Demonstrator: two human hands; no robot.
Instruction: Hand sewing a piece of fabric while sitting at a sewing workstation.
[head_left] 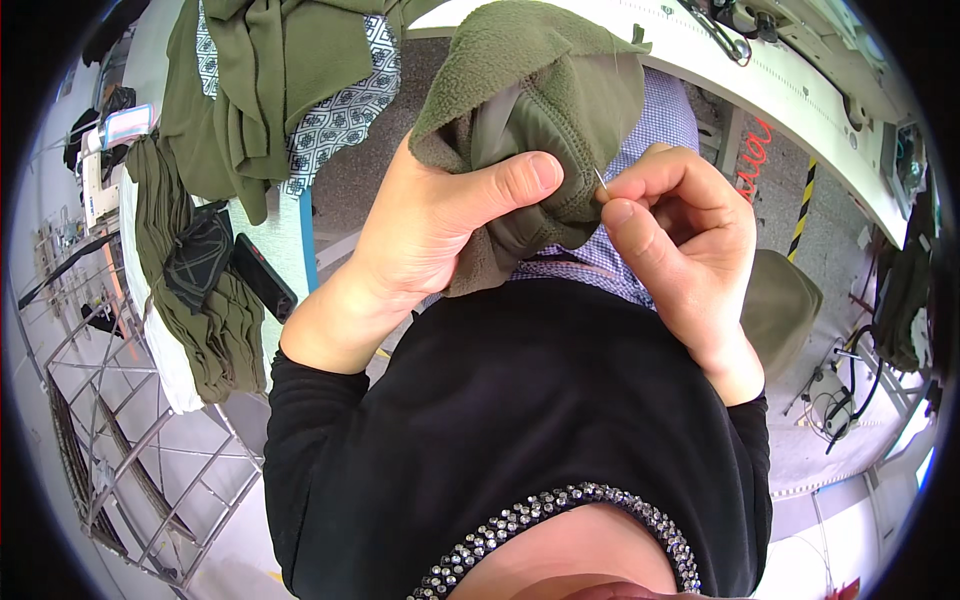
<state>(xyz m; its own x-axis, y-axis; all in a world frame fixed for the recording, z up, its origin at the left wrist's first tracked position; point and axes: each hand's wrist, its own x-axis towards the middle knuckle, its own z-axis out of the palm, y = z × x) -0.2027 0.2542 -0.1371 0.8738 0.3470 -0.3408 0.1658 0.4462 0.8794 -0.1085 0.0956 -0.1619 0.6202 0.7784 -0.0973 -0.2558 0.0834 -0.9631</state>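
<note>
My left hand (425, 215) is closed on an olive-green fleece piece (560, 55), the thumb pressed over its edge. The piece is bunched up in front of my chest, above my lap. A stitched seam and a smoother, shinier inner layer show beside the thumb. My right hand (690, 225) pinches a thin metal needle (599, 178) between thumb and forefinger. It points up and left at the seam; whether its tip enters the cloth I cannot tell.
On the left table lie olive garments (270, 90) with patterned lining, a stack of olive pieces (215, 340), a black cloth (198, 258) and a dark phone (263, 277). A white worktable (800, 110) curves along the upper right. A metal frame (150, 450) stands lower left.
</note>
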